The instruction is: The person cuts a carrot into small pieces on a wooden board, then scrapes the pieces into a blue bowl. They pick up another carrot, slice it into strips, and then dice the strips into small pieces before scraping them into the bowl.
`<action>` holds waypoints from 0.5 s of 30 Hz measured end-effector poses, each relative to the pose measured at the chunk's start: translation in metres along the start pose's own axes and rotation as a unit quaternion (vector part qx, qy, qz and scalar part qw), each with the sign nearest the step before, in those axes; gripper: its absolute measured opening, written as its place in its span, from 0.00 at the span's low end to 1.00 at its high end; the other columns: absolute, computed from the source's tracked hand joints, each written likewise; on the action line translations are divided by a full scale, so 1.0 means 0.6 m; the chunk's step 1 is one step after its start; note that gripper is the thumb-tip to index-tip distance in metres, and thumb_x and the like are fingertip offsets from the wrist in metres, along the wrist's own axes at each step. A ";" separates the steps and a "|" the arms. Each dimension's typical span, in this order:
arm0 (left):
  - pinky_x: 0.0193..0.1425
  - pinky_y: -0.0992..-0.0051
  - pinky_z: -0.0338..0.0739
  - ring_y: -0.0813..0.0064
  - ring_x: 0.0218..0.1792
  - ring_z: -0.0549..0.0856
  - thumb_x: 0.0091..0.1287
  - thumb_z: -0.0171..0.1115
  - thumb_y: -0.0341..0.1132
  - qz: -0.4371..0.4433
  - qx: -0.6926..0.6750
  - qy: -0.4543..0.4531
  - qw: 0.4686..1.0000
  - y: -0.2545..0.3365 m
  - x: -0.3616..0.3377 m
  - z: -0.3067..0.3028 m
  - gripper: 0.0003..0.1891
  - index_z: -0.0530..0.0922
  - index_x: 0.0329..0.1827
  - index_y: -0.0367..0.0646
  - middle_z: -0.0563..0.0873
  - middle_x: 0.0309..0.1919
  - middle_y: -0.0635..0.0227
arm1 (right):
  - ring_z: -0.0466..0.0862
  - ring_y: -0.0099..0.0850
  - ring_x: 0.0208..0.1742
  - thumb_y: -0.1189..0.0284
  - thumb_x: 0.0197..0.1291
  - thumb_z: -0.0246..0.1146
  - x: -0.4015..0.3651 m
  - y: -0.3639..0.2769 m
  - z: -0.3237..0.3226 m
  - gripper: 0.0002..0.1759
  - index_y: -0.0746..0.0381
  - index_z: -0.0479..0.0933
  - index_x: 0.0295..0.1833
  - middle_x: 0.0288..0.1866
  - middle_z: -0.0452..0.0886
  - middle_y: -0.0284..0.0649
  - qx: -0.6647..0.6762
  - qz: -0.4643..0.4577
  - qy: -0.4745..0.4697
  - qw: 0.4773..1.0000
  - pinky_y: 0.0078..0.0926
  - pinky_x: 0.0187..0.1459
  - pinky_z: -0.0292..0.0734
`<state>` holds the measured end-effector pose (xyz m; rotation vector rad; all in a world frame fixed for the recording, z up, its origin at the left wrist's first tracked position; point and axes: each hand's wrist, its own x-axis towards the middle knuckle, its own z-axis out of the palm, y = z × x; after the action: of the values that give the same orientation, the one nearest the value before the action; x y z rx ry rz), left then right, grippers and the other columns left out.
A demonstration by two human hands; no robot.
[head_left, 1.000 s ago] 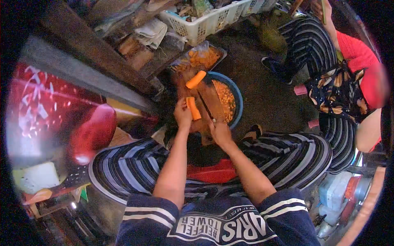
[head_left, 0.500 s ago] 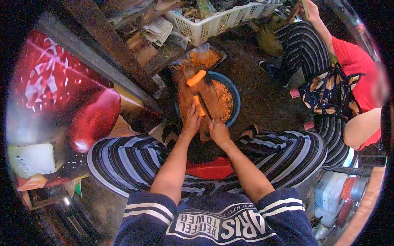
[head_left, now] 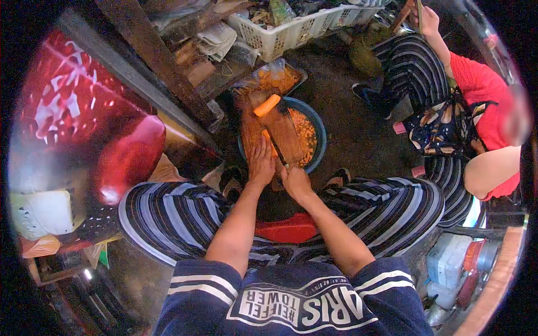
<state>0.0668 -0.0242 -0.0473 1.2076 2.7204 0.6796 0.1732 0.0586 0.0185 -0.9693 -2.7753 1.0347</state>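
Note:
A wooden cutting board (head_left: 288, 134) lies across a blue basin (head_left: 323, 140) that holds many small diced carrot pieces (head_left: 304, 130). My left hand (head_left: 261, 164) presses down on a carrot piece (head_left: 265, 134), its fingers laid over it so that only part shows. In my right hand (head_left: 296, 180) is a knife (head_left: 277, 149), gripped by the handle. Its dark blade lies along the right side of the carrot piece, touching or very close to it. Farther up the board rests another thick orange carrot piece (head_left: 267, 105), untouched by either hand.
Beyond the board sits a metal tray (head_left: 303, 75) with orange pieces and clear plastic. A white plastic crate (head_left: 274, 42) stands at the back, beside a wooden post (head_left: 162, 61). At right sits another person in a red top (head_left: 476, 78). Plastic containers (head_left: 448, 260) are lower right.
The knife blade has shifted left, onto or against the carrot piece. My left hand now covers more of that piece, and my right hand has moved slightly left.

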 end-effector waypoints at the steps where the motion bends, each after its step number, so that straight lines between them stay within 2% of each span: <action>1: 0.70 0.59 0.49 0.57 0.68 0.57 0.65 0.47 0.34 0.000 -0.001 0.000 1.000 -0.003 0.000 0.005 0.29 0.53 0.68 0.36 0.51 0.69 0.51 | 0.79 0.55 0.35 0.63 0.60 0.51 -0.001 -0.003 -0.004 0.20 0.73 0.73 0.41 0.30 0.78 0.60 -0.001 0.000 0.000 1.000 0.48 0.38 0.75; 3: 0.71 0.59 0.47 0.57 0.67 0.59 0.65 0.46 0.34 0.012 -0.018 0.040 0.999 -0.005 0.004 0.010 0.28 0.53 0.68 0.37 0.52 0.69 0.52 | 0.79 0.55 0.36 0.63 0.60 0.51 0.002 -0.010 -0.011 0.20 0.72 0.76 0.37 0.31 0.78 0.62 -0.029 -0.005 -0.024 0.999 0.47 0.39 0.75; 6: 0.71 0.59 0.46 0.59 0.68 0.58 0.65 0.45 0.33 0.000 -0.026 0.032 0.999 -0.006 0.004 0.012 0.28 0.53 0.69 0.39 0.52 0.69 0.54 | 0.79 0.55 0.37 0.62 0.61 0.50 0.012 -0.022 -0.023 0.22 0.73 0.77 0.34 0.32 0.77 0.63 -0.027 0.019 -0.041 0.999 0.47 0.40 0.75; 10: 0.71 0.60 0.45 0.62 0.69 0.57 0.65 0.45 0.32 -0.002 -0.014 0.019 1.000 -0.005 0.002 0.005 0.28 0.52 0.69 0.40 0.52 0.70 0.56 | 0.79 0.55 0.38 0.61 0.61 0.49 0.024 -0.038 -0.034 0.23 0.73 0.77 0.35 0.32 0.78 0.62 -0.046 0.033 -0.078 0.995 0.47 0.40 0.75; 12: 0.71 0.60 0.45 0.63 0.69 0.56 0.65 0.45 0.32 -0.030 -0.074 -0.009 0.997 -0.005 0.000 0.006 0.29 0.52 0.70 0.42 0.52 0.70 0.58 | 0.80 0.55 0.38 0.62 0.61 0.49 0.023 -0.037 -0.026 0.22 0.72 0.77 0.35 0.32 0.78 0.62 -0.055 0.030 -0.076 0.995 0.46 0.40 0.75; 15: 0.71 0.59 0.46 0.62 0.69 0.56 0.64 0.46 0.31 -0.017 -0.083 0.017 0.996 -0.007 0.001 0.014 0.29 0.52 0.70 0.44 0.53 0.70 0.60 | 0.79 0.55 0.39 0.63 0.61 0.50 0.022 -0.026 -0.003 0.21 0.71 0.78 0.35 0.33 0.78 0.61 -0.052 0.050 -0.058 0.996 0.47 0.41 0.75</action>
<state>0.0657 -0.0235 -0.0568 1.1188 2.6420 0.9089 0.1542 0.0581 0.0269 -1.1061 -2.9290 0.9971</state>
